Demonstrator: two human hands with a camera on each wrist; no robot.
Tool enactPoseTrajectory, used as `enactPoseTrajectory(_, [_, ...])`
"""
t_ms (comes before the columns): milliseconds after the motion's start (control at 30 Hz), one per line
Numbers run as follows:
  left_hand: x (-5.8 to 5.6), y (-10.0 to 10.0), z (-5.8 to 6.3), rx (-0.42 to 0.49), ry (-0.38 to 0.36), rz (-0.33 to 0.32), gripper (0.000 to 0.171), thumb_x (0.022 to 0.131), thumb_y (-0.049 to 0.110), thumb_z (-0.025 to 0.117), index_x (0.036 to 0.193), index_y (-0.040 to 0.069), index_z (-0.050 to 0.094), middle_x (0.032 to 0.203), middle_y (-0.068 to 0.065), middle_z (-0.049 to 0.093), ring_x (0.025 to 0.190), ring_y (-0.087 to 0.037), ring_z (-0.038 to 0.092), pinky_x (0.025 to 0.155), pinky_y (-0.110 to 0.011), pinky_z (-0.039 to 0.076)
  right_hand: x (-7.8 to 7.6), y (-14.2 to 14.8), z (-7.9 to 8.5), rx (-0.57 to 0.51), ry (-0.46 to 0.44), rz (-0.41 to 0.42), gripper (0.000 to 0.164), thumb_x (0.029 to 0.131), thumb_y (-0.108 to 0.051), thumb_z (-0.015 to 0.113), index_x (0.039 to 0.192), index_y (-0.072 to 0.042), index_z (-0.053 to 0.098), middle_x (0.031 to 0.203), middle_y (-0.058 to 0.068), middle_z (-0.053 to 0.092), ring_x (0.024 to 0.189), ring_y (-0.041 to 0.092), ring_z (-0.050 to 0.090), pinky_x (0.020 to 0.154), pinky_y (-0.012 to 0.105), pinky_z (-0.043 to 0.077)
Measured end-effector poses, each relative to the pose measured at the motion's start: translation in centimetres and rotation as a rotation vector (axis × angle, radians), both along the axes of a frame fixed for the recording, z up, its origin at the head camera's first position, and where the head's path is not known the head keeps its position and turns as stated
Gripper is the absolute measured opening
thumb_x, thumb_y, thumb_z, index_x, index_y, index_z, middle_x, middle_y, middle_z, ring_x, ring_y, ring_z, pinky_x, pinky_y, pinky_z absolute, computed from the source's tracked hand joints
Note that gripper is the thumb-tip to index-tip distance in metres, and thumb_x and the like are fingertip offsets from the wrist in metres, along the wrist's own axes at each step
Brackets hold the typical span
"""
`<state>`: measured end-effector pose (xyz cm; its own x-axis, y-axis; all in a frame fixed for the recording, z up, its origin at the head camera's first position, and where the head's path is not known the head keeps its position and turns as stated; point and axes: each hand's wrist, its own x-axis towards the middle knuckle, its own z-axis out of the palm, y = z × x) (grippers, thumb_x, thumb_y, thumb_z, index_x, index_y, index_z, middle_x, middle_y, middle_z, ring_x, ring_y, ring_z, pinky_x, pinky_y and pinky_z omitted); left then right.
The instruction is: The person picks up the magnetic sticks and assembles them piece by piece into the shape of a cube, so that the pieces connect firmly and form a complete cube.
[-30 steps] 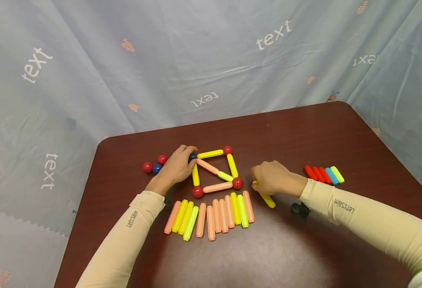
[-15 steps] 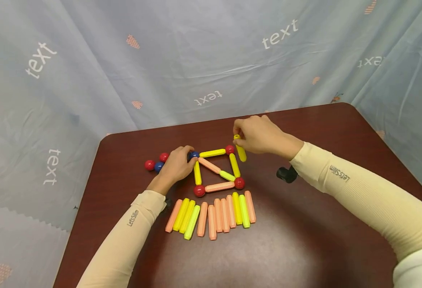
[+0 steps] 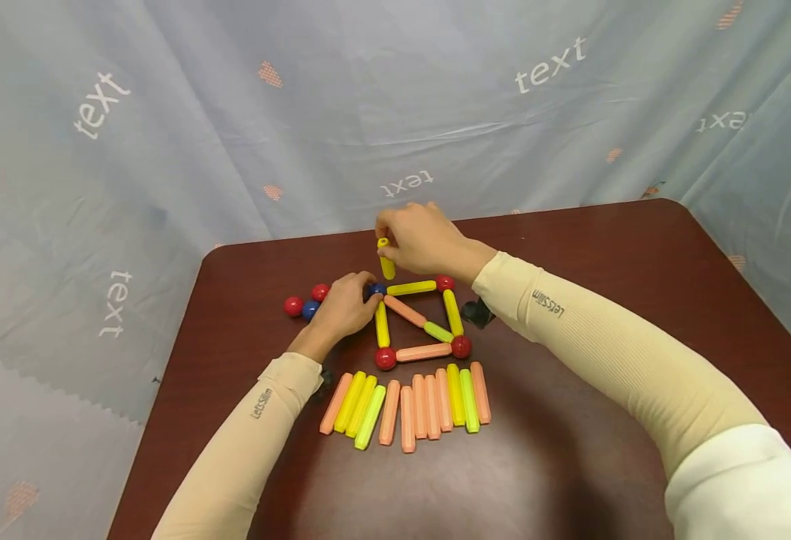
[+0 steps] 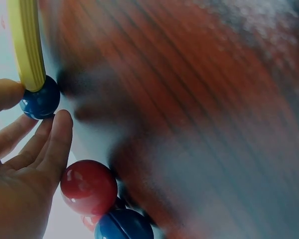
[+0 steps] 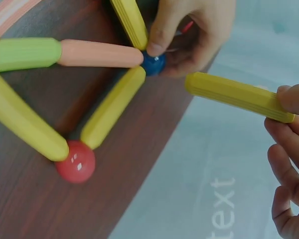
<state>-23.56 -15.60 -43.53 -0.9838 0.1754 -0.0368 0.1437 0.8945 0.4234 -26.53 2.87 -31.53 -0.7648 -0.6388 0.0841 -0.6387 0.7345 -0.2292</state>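
Note:
My left hand (image 3: 344, 304) pinches a dark blue ball (image 4: 42, 99) at the far left corner of a four-sided frame lying on the table. Yellow sticks (image 3: 411, 288) and a peach one (image 3: 424, 352) form its sides, with red balls (image 3: 385, 358) at the other corners. From the blue ball a peach stick (image 5: 99, 53) joined to a lime one (image 5: 25, 54) runs diagonally across. Thumb and fingers of my right hand (image 3: 422, 240) pinch one end of a loose yellow stick (image 5: 234, 94). Its free end points toward the blue ball, a small gap apart in the right wrist view.
Loose red balls (image 3: 293, 306) and a blue ball (image 3: 311, 310) sit left of my left hand. A row of peach, yellow and lime sticks (image 3: 407, 420) lies in front of the frame on the brown table (image 3: 503, 480). A grey curtain (image 3: 341, 112) hangs behind.
My right hand has lifted the yellow stick from the table right of the frame and carried it back and left, over the blue ball's corner. My left hand has stayed at the blue ball.

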Motion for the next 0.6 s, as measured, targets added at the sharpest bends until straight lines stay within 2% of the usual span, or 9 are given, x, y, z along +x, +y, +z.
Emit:
enactPoseTrajectory(167, [-0.1,0.0,0.0,0.027,-0.025,0.001,0.044,0.1,0.026,0.064,0.136,0.0,0.058,0.121,-0.019,0.063,0.104,-0.032,0.063,0.098,-0.046,0.055,-0.4,-1.1,-1.2,0.006,-0.007,0.02,0.029,0.099,-0.033,0.068,0.12,-0.013,0.066,0.095,0.0,0.072,0.09,0.02,0.063,0.084,0.042,0.045])
enactPoseTrajectory(367, [-0.1,-0.1,0.0,0.033,-0.021,-0.005,0.038,0.1,0.025,0.064,0.129,0.0,0.06,0.112,-0.017,0.063,0.098,-0.031,0.062,0.09,-0.043,0.055,-0.6,-2.2,-2.3,0.003,0.005,0.037,0.028,0.099,-0.03,0.068,0.12,-0.013,0.067,0.101,0.002,0.074,0.093,0.022,0.064,0.083,0.041,0.045])
enactPoseTrajectory(600, [-0.1,-0.4,0.1,0.049,-0.015,0.002,0.034,0.099,0.025,0.065,0.123,0.001,0.062,0.106,-0.015,0.063,0.094,-0.03,0.062,0.085,-0.041,0.053,-0.9,-3.3,-3.1,0.034,0.028,0.06,0.027,0.099,-0.031,0.068,0.119,-0.014,0.069,0.102,0.001,0.075,0.092,0.021,0.066,0.085,0.044,0.049])
